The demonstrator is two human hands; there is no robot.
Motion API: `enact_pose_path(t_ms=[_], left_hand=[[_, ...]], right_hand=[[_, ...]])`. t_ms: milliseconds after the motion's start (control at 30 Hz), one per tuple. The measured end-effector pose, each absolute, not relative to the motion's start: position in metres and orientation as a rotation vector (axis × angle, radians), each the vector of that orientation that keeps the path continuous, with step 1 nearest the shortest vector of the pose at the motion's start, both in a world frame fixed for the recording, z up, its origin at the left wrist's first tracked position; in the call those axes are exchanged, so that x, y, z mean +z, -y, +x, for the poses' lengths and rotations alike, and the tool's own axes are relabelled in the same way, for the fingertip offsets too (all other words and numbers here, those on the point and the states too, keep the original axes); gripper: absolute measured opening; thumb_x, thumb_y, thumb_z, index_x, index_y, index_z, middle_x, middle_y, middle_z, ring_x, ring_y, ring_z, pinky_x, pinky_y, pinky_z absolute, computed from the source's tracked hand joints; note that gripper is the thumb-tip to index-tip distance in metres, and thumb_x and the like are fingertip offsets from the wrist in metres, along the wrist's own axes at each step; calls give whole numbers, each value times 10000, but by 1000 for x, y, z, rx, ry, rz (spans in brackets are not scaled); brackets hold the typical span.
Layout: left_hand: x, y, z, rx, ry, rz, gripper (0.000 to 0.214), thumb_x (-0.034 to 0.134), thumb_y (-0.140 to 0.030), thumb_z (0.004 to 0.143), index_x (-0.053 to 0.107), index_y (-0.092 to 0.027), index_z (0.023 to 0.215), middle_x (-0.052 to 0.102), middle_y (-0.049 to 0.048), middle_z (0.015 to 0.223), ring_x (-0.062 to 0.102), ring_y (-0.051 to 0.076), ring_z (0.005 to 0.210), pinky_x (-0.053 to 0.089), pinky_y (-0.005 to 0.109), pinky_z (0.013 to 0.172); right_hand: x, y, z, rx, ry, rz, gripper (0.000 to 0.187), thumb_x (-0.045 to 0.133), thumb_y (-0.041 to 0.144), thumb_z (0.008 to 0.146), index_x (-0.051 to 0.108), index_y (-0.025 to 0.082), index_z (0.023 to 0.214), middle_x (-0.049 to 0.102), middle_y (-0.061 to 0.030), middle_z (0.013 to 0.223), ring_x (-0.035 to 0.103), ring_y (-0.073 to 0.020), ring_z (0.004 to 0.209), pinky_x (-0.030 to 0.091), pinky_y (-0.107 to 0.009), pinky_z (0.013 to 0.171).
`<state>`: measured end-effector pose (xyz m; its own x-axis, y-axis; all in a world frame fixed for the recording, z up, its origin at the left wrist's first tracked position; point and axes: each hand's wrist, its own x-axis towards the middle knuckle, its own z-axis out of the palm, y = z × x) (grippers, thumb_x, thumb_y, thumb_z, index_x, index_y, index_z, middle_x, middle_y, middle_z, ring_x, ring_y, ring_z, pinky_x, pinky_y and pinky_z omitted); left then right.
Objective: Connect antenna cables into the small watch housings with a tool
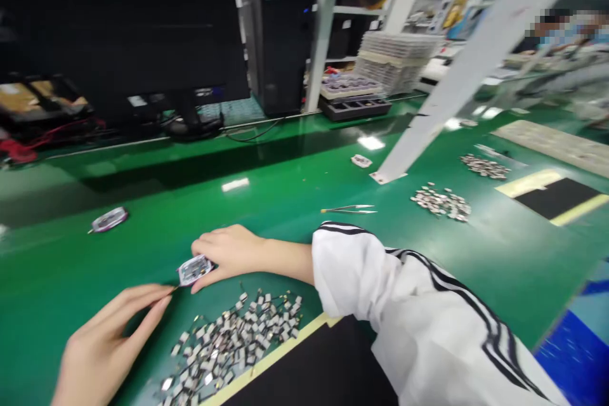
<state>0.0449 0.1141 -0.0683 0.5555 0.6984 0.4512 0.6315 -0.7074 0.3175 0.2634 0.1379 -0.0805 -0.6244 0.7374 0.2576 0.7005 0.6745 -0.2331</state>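
My right hand is closed around the edge of a small device housing. The housing is pale with a purplish rim, and a circuit board shows inside it. At the housing's lower left corner, my left hand pinches a thin lead between thumb and fingertips; what is on its end is hidden. Just below the right hand spreads a pile of small silvery parts with short dark wires. A similar housing lies farther left on the green mat. A pair of tweezers rests beyond my right sleeve.
A black pad with yellow edges lies in front of me. A slanted white post meets the bench. To the right are piles of small parts and another black pad. A monitor and stacked trays stand behind.
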Motion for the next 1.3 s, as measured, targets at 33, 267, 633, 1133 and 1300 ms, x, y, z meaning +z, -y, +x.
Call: enact_pose_path(t_ms=[33,267,633,1133,1300], left_hand=[[-65,-112,49,851,-1143,2654,229,457,-430,822,611,-261,812,627,-49,845,619,125,715,518,221,672],[-72,-113,53,846,-1057,2465,107,535,-176,804,634,-168,843,629,10,848,589,83,786,481,161,739],[-76,-115,54,968,-976,2608,135,544,-124,800,612,-137,916,622,29,901,574,87,822,481,196,761],[-68,-114,68,627,-953,3045,169,483,-121,829,604,-84,941,610,67,902,557,160,805,492,260,690],[-68,-116,66,589,-983,2977,163,481,-165,844,604,-145,949,613,38,940,561,142,839,485,247,724]], right_hand=[[-81,-138,260,153,2560,-1131,556,391,698,736,478,171,890,568,-10,871,549,-181,828,405,-271,580],[-87,-133,252,324,2459,-1057,343,450,435,855,562,123,941,589,-58,855,550,-179,823,423,-285,734],[-84,-125,259,574,2385,-1128,400,561,397,791,516,151,1104,527,-73,1034,526,-186,905,450,-327,779],[-88,-128,260,523,2383,-1125,355,602,374,767,571,178,1061,528,-28,958,540,-150,827,450,-271,683],[-89,-130,260,492,2398,-1119,372,599,393,765,574,166,1058,522,-20,956,535,-147,831,441,-262,664]])
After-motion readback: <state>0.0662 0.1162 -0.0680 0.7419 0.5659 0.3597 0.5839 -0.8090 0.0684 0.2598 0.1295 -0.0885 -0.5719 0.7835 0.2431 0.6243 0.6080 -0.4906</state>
